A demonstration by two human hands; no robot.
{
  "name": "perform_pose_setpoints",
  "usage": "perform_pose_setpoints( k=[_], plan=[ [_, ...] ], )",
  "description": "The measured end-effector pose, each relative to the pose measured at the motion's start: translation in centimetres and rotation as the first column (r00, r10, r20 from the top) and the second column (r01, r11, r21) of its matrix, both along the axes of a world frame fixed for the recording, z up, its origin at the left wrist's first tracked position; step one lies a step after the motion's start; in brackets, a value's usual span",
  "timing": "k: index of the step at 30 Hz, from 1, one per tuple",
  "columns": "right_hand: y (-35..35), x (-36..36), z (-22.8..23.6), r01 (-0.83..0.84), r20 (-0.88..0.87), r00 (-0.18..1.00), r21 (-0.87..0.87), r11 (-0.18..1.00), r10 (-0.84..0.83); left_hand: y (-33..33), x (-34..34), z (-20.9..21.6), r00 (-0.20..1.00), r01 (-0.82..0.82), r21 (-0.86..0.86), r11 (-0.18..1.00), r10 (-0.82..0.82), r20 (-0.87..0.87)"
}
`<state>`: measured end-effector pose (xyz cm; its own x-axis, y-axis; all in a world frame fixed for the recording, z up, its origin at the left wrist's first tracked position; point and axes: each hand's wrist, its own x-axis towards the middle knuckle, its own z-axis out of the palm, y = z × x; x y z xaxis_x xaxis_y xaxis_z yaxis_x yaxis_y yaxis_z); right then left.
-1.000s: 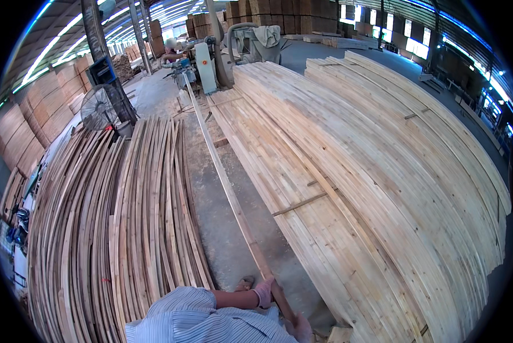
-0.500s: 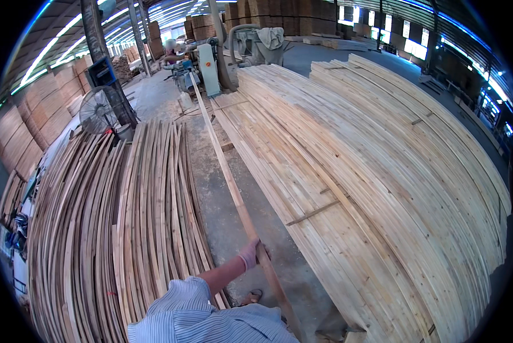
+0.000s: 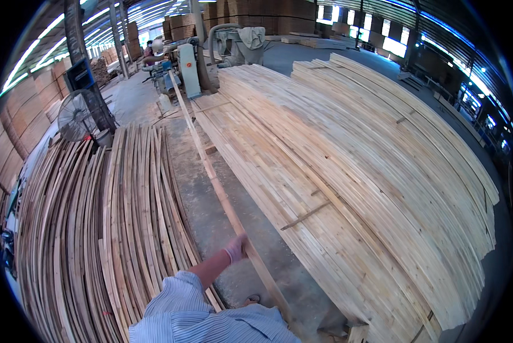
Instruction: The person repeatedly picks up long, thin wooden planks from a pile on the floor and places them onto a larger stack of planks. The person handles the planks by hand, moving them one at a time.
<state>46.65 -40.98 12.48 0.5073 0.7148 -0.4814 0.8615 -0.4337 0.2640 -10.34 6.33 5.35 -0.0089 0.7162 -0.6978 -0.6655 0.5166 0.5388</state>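
Note:
A long, narrow wooden strip point(image 3: 217, 186) slants from the machine at the far end down to the lower right, past the front of my body. My left hand point(image 3: 237, 247), with a pale band or glove cuff at the wrist, is closed around the strip's left side at its nearer part. Some of its fingers are behind the wood and slightly smeared. At the far end, the strip meets a woodworking machine point(image 3: 169, 80) beside a pale green control cabinet point(image 3: 189, 71). My right hand is out of view.
Loose strips point(image 3: 136, 211) lie in a pile on the left; a broad stack of pale boards point(image 3: 348, 171) fills the right. Concrete floor point(image 3: 210, 214) with sawdust runs between them. A fan point(image 3: 76, 117) stands by a post. Another person point(image 3: 149, 50) is near the machine.
The whole view has shifted, so the scene sits further left. My left hand stays on the strip, slightly higher in the picture and more to its left side.

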Motion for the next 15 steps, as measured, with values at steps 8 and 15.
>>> perform_pose_setpoints(
  k=[8,15],
  plan=[
    [16.8,-12.7,-3.2,0.369,-0.458,0.859,0.243,0.897,-0.229,-13.7,12.5,-5.6,0.549,0.751,0.098,0.653,-0.699,0.458],
    [20.6,-16.1,-1.0,0.232,-0.407,0.913,0.548,0.804,0.014,-10.6,10.9,-9.4,0.743,0.6,-0.028,0.8,-0.544,0.391]
  ],
)
